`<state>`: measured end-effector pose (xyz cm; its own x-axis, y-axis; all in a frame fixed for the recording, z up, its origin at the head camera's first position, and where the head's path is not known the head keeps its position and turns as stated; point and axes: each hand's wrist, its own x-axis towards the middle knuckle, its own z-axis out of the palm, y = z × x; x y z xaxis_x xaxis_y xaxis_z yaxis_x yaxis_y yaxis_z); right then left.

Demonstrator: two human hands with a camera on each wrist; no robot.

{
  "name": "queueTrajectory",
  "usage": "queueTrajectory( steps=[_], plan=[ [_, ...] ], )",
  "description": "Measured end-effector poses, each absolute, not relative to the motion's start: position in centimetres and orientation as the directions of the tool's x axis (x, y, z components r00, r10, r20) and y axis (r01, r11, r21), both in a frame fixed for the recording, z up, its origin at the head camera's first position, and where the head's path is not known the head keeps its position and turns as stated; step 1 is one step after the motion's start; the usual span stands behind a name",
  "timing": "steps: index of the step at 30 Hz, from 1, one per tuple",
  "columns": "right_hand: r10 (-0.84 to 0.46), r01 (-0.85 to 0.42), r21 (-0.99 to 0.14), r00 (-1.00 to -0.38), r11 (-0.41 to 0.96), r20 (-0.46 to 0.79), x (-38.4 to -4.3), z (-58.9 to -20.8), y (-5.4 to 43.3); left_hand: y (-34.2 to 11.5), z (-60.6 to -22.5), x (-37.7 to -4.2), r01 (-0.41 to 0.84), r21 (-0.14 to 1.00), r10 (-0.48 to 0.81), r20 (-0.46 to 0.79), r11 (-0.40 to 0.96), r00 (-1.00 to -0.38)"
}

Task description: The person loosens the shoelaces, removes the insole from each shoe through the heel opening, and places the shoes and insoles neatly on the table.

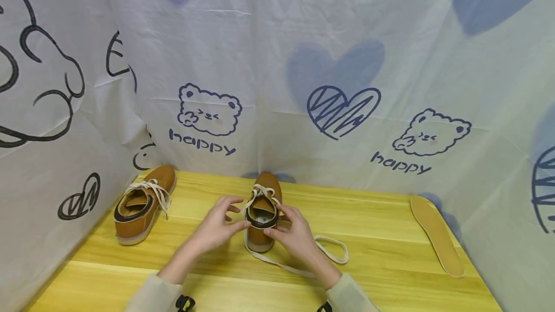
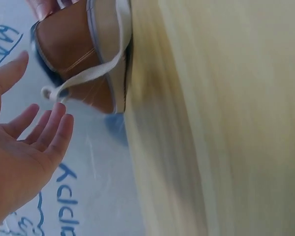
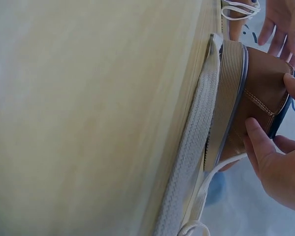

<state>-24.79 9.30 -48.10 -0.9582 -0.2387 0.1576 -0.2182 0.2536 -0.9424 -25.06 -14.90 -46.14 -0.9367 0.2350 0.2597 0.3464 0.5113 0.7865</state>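
A brown lace-up shoe stands on the table, toe pointing away, with white laces on its front and one long lace end trailing round its heel onto the wood. My right hand holds the collar at its right rear: in the right wrist view the thumb is at the collar rim and a fingertip lies on the brown side. On the other side, my left hand has its thumb and fingers spread around the collar. The left wrist view shows those fingers loosely bent beside the lace, gripping nothing.
A second brown shoe with tied white laces stands at the table's left, beside the curtain. A tan insole lies at the right edge. White printed curtain closes off the back and sides of the wooden table.
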Motion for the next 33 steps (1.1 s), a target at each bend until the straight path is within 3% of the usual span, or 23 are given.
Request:
queueTrajectory(
  steps=[7,17,26,33],
  plan=[
    [-0.233,-0.230,-0.938,-0.958,0.259,0.170,-24.6,-48.1,9.4,-18.2,-44.8,-24.5,0.325,0.783,0.093,0.327,0.530,-0.941],
    [-0.237,-0.229,-0.939,-0.957,0.254,0.169,-24.5,-47.9,9.3,-25.5,-43.3,-24.5,0.292,0.659,-0.086,0.477,0.693,-0.875],
    [-0.238,-0.225,-0.941,-0.957,0.252,0.165,-24.6,-47.9,9.2,-31.8,-43.8,-25.5,0.127,0.568,-0.167,0.437,0.813,-0.884],
    [-0.241,-0.224,-0.938,-0.957,0.266,0.161,-24.7,-47.9,9.3,-34.5,-43.8,-26.6,0.015,0.545,-0.156,0.265,0.838,-0.952]
  ],
)
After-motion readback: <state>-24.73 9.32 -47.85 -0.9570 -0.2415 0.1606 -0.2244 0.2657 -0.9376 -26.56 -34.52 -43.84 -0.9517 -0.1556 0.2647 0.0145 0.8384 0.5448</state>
